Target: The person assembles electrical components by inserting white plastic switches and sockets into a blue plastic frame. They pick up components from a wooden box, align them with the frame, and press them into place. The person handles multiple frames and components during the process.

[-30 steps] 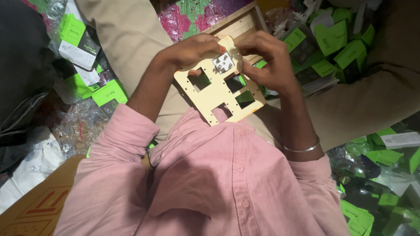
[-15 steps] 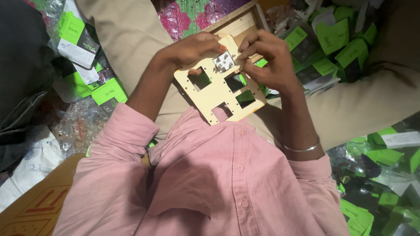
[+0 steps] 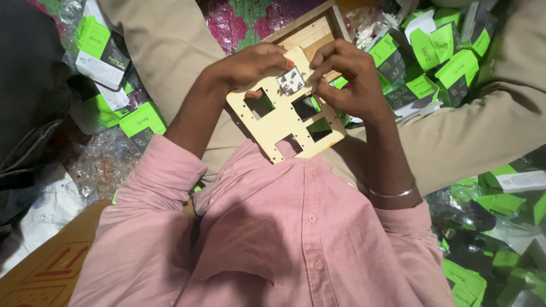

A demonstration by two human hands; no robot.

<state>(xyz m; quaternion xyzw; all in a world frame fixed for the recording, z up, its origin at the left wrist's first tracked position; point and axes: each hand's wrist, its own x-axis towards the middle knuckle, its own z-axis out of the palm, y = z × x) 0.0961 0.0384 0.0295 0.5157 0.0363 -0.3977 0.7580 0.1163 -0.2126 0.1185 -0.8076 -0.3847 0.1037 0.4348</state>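
A pale wooden panel [image 3: 281, 122] with several square cut-outs is held tilted above my lap. My left hand [image 3: 253, 65] grips its upper left edge. My right hand [image 3: 347, 79] holds its upper right edge, fingertips pressing beside a small white socket module [image 3: 290, 81] seated in the top cut-out. The other cut-outs are open holes. A metal bangle [image 3: 392, 193] sits on my right wrist, and my pink shirt fills the lower frame.
A shallow wooden tray [image 3: 307, 31] lies past the panel on a pink patterned cloth [image 3: 250, 20]. Green and white small boxes [image 3: 443, 51] are heaped at right, with more at upper left [image 3: 102, 51]. Clear plastic wrappers [image 3: 99, 165] litter the left floor.
Both hands have shifted only slightly on the panel; the right fingertips have closed in beside the white module. The panel stays at the same tilt.
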